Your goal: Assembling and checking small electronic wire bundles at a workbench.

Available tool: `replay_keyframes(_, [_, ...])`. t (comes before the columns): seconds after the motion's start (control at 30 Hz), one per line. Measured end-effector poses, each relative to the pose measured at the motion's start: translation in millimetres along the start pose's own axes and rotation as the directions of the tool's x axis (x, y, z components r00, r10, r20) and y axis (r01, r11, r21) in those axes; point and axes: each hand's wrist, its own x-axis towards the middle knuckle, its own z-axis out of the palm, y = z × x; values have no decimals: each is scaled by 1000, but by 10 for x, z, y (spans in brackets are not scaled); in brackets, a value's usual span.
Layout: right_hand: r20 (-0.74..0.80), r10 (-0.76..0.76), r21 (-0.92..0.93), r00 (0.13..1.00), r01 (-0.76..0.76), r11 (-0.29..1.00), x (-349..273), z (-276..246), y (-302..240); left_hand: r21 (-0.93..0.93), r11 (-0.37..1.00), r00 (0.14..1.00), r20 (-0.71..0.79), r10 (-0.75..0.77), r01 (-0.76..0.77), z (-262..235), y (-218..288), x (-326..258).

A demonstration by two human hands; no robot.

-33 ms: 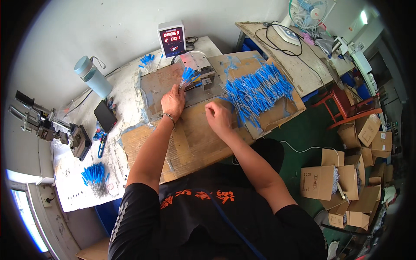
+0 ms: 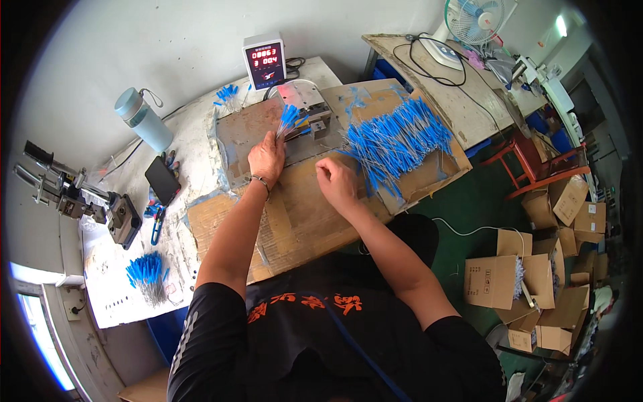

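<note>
Nearby, open cardboard box [image 2: 494, 281] holds white pieces [image 2: 517, 278] — blue-tipped wires [image 2: 395, 141] lie loose.

Even, fairly bright daylight fills the scene; a blown-out strip of window [image 2: 37, 321] glares at the lower left, far from the fingers [image 2: 271, 142]. Shadows are soft and short, lying just under the hands on the brown cardboard-covered counter [image 2: 301, 221]. Focus is sharp around the fingers. The fisheye bends straight edges outward, and a black vignette rings the corners.
</note>
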Motion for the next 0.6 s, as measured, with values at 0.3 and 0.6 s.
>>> replay_keyframes(0.3, [-30,-28,33,999,29,999,-5,-30,1,35,999,998,43,40,-42,29,-35,22])
replay_keyframes(0.6, [155,156,277,976,-194,941,-92,-278,24,-257,966,999,31,28,-19,-99,48,-293])
